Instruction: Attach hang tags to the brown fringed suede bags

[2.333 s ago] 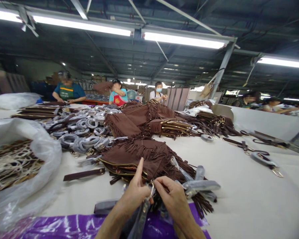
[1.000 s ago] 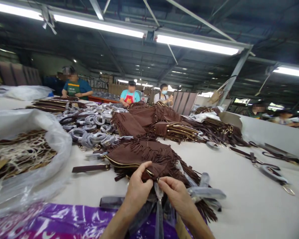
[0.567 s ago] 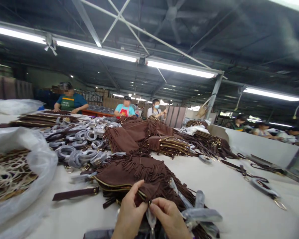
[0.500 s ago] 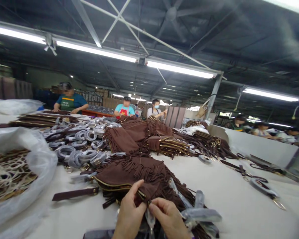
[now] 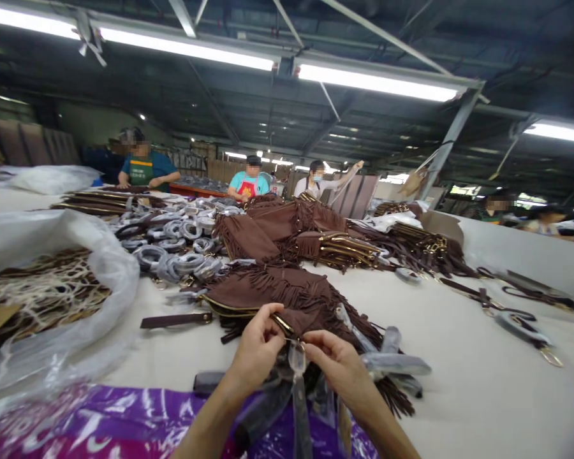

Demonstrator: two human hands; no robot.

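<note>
A brown fringed bag with a gold zipper lies in front of me, one corner lifted toward me. My left hand pinches that corner by the zipper end, fingers closed. Opposite it, my right hand closes its fingertips on the metal clasp of a plastic-wrapped strap. The strap hangs down between my wrists. Whether the clasp is hooked to the bag is too small to tell. More wrapped straps lie by the bag's right side.
A purple plastic sheet covers the near edge. At left stand a clear plastic bag of netted pieces and a loose brown strap. Coiled wrapped straps and stacked fringed bags lie beyond. Several co-workers are across the table.
My view has tilted down, bringing the purple sheet and my forearms into sight. Both hands stay at the bag corner, slightly farther apart. A co-worker at the back has raised an arm.
</note>
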